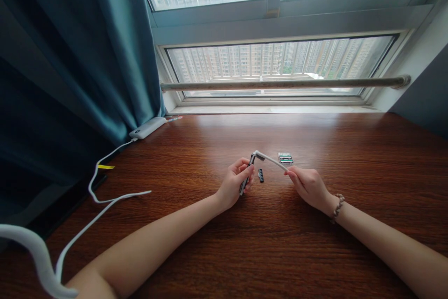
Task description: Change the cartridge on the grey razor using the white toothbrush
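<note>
My left hand point(237, 181) is wrapped round the long dark part of a slim black-and-silver object point(251, 161), which stands tilted above the table. From its upper end a thin white strip point(272, 160) bends away to the right and slopes down. I cannot tell whether this is a cable or a rigid arm. Its far end sits pinched between the thumb and fingers of my right hand point(308, 184). A small black slotted piece point(261, 176) lies on the table between my hands. Just beyond my right fingertips lies a small green-and-clear flat item point(285, 158).
The brown wooden table point(217, 252) ends at a window with a rail point(280, 84). A white power bank point(148, 128) rests by the blue curtain point(98, 47), with a white cable point(93, 182) running from it. A thick white curved tube point(28, 243) stands at lower left.
</note>
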Motion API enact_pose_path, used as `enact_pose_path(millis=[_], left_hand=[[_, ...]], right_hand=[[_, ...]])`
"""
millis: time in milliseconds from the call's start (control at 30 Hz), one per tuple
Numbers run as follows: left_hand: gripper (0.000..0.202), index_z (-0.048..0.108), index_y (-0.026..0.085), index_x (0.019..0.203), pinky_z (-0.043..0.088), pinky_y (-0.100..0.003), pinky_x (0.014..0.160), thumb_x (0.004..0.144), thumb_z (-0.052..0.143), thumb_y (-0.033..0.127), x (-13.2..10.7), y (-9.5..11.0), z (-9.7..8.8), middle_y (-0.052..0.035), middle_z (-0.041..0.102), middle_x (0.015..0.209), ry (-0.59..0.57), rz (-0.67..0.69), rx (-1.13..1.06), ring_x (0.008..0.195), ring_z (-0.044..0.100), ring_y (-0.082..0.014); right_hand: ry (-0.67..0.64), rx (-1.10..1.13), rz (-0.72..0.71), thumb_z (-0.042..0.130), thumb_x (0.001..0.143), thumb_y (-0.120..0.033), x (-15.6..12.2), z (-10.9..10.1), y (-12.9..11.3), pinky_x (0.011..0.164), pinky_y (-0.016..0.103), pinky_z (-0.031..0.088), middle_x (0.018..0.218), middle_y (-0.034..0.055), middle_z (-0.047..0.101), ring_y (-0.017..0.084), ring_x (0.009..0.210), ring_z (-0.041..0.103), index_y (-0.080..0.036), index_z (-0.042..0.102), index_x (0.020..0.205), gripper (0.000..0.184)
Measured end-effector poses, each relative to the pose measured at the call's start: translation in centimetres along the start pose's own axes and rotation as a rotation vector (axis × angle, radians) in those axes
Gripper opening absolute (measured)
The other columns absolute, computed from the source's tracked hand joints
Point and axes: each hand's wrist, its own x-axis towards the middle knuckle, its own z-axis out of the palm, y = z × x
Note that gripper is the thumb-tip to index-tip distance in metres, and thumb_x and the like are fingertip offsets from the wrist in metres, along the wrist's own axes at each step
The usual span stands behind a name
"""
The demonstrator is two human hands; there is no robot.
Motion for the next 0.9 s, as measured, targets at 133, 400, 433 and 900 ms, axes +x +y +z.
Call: enact_pose_path(millis=[133,400,433,900], left_hand=[[0.019,0.046,0.015,0.079,0.021,-0.017,0.035,0.082,0.046,0.034,0.06,0.16,-0.06,0.0038,0.041,0.059,-0.021,-0.015,-0.028,0.038,0.034,-0.0027],[0.021,0.049,0.015,0.081,0.021,-0.017,0.036,0.082,0.046,0.036,0.03,0.11,0.02,0.0034,0.041,0.060,-0.032,-0.014,-0.037,0.039,0.035,-0.0028],[0.022,0.049,0.015,0.081,0.021,-0.017,0.036,0.082,0.047,0.037,-0.01,0.11,0.04,0.0034,0.042,0.060,-0.034,-0.012,-0.024,0.039,0.035,-0.0028],[0.026,0.054,0.014,0.085,0.024,-0.018,0.040,0.076,0.055,0.039,0.07,0.26,0.01,0.0032,0.040,0.059,0.048,0.059,0.149,0.044,0.034,-0.0035]], right_hand=[[0.015,-0.095,0.057,0.032,0.092,-0.031,-0.02,0.16,0.01,0.051,0.024,0.026,0.053,-0.0007,0.047,0.011,0.046,0.045,-0.016,0.056,0.076,0.033],[0.097,-0.003,0.053,0.030,0.092,-0.030,-0.15,0.00,0.11,0.053,0.023,0.029,0.058,0.0016,0.051,0.012,0.050,0.047,-0.014,0.055,0.078,0.032],[0.083,-0.003,0.058,0.030,0.092,-0.030,-0.07,0.01,0.11,0.053,0.023,0.029,0.058,0.0016,0.051,0.012,0.051,0.047,-0.015,0.055,0.079,0.033],[0.116,-0.031,0.041,0.034,0.091,-0.030,0.00,-0.09,0.15,0.054,0.024,0.030,0.060,0.0022,0.053,0.013,0.053,0.048,-0.016,0.056,0.076,0.030]])
